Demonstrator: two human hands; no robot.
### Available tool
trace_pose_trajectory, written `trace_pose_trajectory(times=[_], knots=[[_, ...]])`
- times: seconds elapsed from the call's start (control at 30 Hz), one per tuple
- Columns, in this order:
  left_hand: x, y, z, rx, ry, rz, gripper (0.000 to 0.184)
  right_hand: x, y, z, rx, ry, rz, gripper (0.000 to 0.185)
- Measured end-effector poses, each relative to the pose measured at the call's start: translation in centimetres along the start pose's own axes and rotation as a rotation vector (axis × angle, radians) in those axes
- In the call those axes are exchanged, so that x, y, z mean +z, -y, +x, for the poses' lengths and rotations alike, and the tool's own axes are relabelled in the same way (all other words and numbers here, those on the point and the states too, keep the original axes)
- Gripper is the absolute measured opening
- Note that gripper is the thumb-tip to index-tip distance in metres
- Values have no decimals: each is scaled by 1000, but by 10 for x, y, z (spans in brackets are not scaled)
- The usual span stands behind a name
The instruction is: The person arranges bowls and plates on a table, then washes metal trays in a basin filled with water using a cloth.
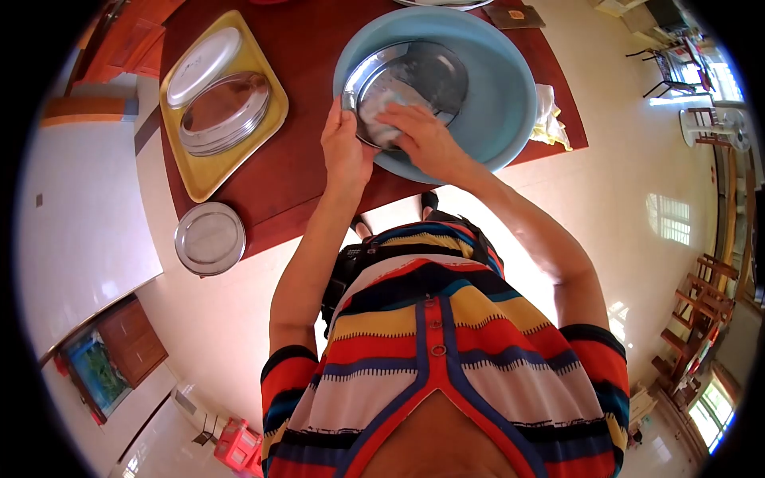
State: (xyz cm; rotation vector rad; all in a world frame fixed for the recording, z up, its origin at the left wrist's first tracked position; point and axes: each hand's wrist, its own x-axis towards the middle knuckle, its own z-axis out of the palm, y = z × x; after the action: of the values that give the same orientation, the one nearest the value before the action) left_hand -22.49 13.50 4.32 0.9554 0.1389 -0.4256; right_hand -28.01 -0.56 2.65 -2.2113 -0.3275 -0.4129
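Observation:
My left hand [347, 150] grips the near-left rim of a shiny round metal plate [440, 73], thumb on the upper side. The plate is tilted over the inside of a light blue basin [514, 95]. With bent fingers, my right hand [426, 137] presses a pale, wet-looking cloth [390, 94] onto the plate's face. Part of the cloth is hidden under those fingers. Whether the plate's far edge touches the basin wall, I cannot tell.
A yellow tray [275, 107] on the dark red table [307, 48] bears stacked metal plates [227, 107] and a white oval dish [205, 64]. Another metal plate [209, 239] sits at the near-left corner. A white-yellow cloth [550, 119] lies right of the basin, and a brown flat item [514, 16] behind it.

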Motion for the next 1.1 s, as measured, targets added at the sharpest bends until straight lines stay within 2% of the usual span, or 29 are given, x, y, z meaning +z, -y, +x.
trace_pose_trajectory(times=[0.07,0.13,0.17,0.23,0.37,0.43,0.47,0.53,0.57,0.63,0.67,0.73,0.77,0.83,0.87,0.93,0.97,1.1], knots=[[3,0,0,-18,-23,13,37,-14,-11,-15,3,17,-64,39],[7,-1,1,-34,-43,30,37,-29,-24,-16,155,148,-248,37],[8,-2,1,-43,-44,51,37,-32,-28,-16,161,142,-249,37],[10,-5,0,-49,-44,75,37,-39,-34,-10,324,162,-438,35],[13,-9,-1,-63,-92,54,37,-29,-99,-5,257,86,-413,34],[14,-10,-1,-58,-92,27,36,-27,-123,4,79,231,-724,24],[14,-10,-2,-61,-81,38,36,-23,-132,10,70,232,-721,24],[14,-12,-2,-56,-80,48,36,-17,-132,24,171,95,-742,24],[14,-12,-3,-53,-60,55,36,-15,-131,27,161,99,-737,24],[14,-13,-4,-50,-46,59,36,-20,-96,41,380,80,-614,27],[14,-13,-5,-57,-33,44,36,-12,-102,43,375,83,-614,27],[13,-11,-3,-63,-23,28,36,6,-115,45,205,-221,-266,32],[10,-10,-1,-72,-18,28,37,11,-116,45,206,-218,-263,32],[8,-11,-2,-84,-10,32,37,18,-102,51,236,-124,-163,44],[10,-12,-3,-92,-26,35,38,22,-95,52,238,-127,-164,44],[9,-12,-3,-101,-39,39,38,28,-80,51,56,-53,-215,42],[8,-11,-2,-94,-28,10,38,31,-70,49,58,-54,-217,42],[6,-7,-1,-46,-15,-20,38,14,-15,31,17,75,51,41]])
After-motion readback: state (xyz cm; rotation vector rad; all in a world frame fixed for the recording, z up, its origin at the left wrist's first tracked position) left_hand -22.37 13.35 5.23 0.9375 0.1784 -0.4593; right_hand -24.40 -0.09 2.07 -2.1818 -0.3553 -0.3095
